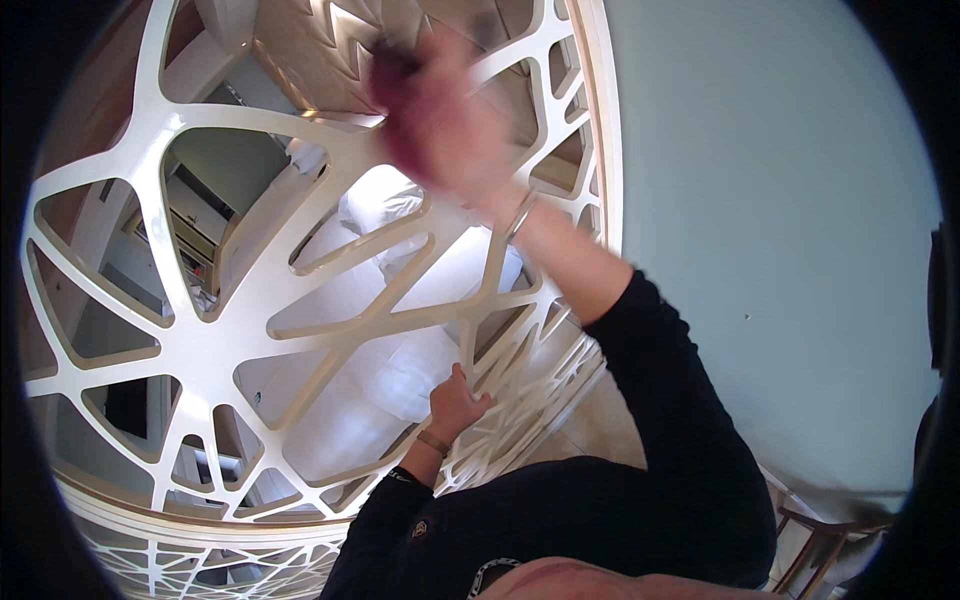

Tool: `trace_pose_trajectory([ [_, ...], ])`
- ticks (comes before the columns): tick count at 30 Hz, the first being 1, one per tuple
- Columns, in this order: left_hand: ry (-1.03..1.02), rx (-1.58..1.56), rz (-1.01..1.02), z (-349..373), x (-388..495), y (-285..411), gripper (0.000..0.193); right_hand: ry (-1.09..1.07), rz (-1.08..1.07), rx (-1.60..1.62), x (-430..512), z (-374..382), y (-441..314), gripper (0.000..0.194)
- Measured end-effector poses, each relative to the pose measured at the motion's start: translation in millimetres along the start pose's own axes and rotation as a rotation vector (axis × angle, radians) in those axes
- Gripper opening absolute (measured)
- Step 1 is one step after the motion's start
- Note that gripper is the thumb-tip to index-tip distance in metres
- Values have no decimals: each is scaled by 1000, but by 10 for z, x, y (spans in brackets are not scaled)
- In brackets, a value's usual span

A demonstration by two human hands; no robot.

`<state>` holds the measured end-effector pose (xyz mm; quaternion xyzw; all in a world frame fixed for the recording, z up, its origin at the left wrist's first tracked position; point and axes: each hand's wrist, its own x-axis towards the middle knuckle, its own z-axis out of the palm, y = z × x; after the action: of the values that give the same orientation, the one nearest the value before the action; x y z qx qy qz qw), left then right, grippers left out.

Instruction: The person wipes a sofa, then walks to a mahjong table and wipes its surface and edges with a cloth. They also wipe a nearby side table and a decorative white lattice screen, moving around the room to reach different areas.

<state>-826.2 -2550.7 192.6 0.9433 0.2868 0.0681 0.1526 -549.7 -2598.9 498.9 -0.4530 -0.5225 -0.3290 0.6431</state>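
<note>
Before me stands a glossy white lattice screen (pixel 210 349) with irregular cut-out openings. My right hand (pixel 469 139) is raised to its upper part and badly blurred. It holds a dark red cloth (pixel 401 112) against or just in front of the bars; contact is not clear through the blur. A bracelet (pixel 521 215) circles the right wrist. Lower down, my left hand (pixel 455 405) grips a lattice bar near the middle, its index finger and thumb showing. That wrist wears a banded watch or bracelet (pixel 433 442).
Through the openings appear a bed with white bedding (pixel 390 360), a tufted beige headboard (pixel 315 52) and a cabinet (pixel 191 217). A pale blue-green wall (pixel 750 225) rises to the right. A wooden chair or stool (pixel 817 536) stands at lower right.
</note>
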Motion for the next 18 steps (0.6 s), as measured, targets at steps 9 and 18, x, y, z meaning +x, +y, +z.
trace_pose_trajectory([
  [9, 27, 29, 29, 33, -10, -22, 64, -25, -496, -352, 314, -220, 66, 9],
  [18, 45, 38, 42, 39, -6, 1, 62, 428, -88, -538, -128, -1149, 1606, 24],
])
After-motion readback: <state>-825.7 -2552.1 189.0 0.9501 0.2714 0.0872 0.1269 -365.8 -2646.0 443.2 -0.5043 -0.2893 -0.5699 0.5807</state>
